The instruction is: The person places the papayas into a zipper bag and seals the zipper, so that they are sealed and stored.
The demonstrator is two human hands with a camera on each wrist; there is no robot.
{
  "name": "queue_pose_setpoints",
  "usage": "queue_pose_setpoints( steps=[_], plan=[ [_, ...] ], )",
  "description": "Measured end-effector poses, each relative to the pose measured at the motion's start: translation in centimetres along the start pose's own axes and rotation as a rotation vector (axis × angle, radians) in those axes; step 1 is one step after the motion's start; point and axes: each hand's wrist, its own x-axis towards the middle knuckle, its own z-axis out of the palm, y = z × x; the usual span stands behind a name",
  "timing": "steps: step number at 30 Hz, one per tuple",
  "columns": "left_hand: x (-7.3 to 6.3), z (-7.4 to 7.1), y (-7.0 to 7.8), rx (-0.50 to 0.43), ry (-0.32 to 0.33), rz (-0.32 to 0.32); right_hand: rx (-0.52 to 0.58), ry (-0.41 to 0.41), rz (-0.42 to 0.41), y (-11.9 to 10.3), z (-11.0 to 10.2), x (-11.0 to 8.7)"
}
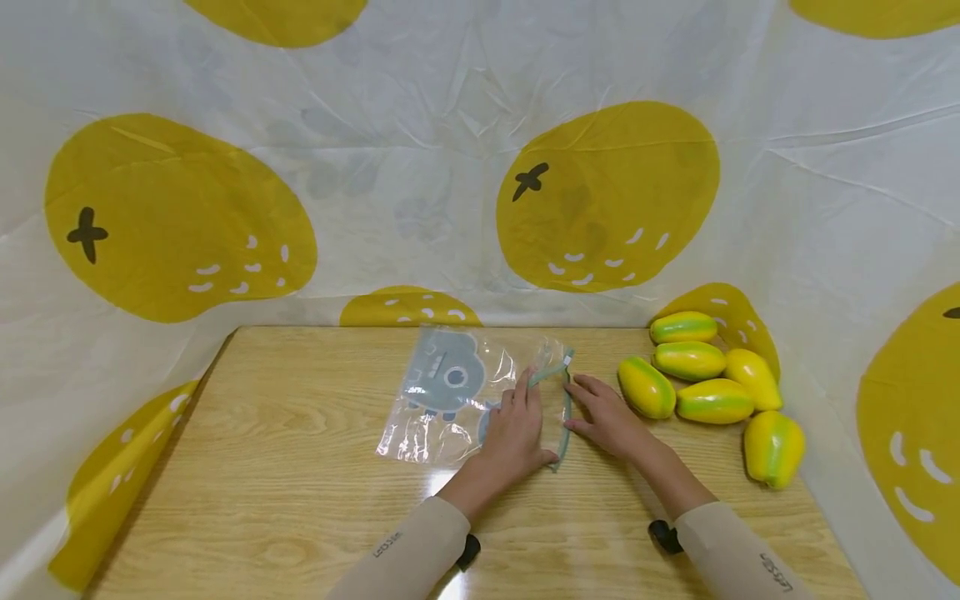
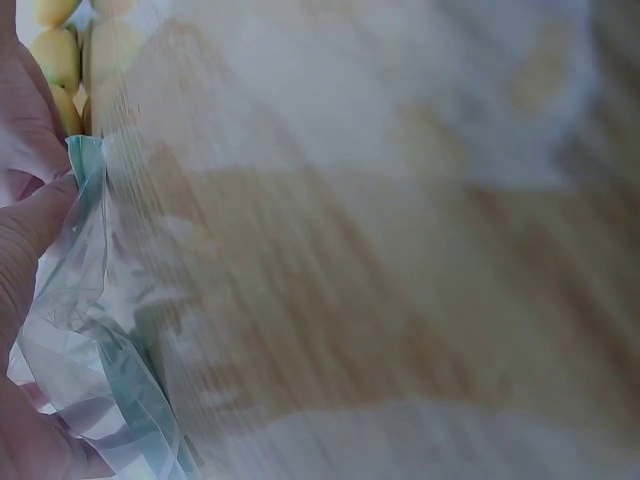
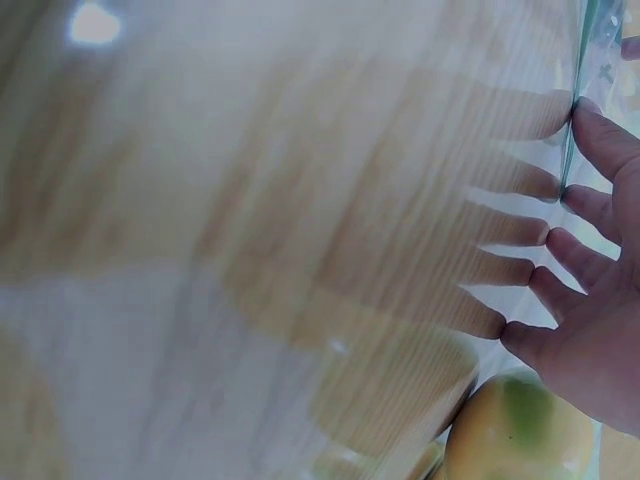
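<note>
A clear plastic zip bag [image 1: 442,433] with a blue-grey cartoon print lies flat on the wooden table, its green-edged mouth towards the right. My left hand [image 1: 513,429] rests on the bag near this mouth, fingers fairly straight, thumb out by the lower corner. The green upper strip [image 2: 88,155] stands raised by the fingers in the left wrist view, parted from the lower edge. My right hand [image 1: 607,417] has its fingers spread, with thumb and index fingertips touching the green lower edge [image 3: 572,150]. Its other fingertips meet the table.
Several yellow-green fruits, like mangoes or papayas, lie at the right; the closest fruit [image 1: 647,388] is just beyond my right hand. Another fruit [image 1: 775,450] sits near the table's right edge. Cloth [image 1: 412,208] printed with big yellow fruits surrounds the wooden table [image 1: 285,467].
</note>
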Motion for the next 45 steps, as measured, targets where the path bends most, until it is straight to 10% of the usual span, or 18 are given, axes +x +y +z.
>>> queue_pose_setpoints(
  steps=[29, 45],
  plan=[
    [0.7, -0.3, -0.7, -0.045, 0.007, -0.024, 0.038, 0.095, 0.032, -0.9, -4.1, -0.7],
    [1.0, -0.4, -1.8, -0.057, 0.021, -0.046, 0.016, 0.146, 0.205, 3.1, -6.9, -3.3]
  ],
)
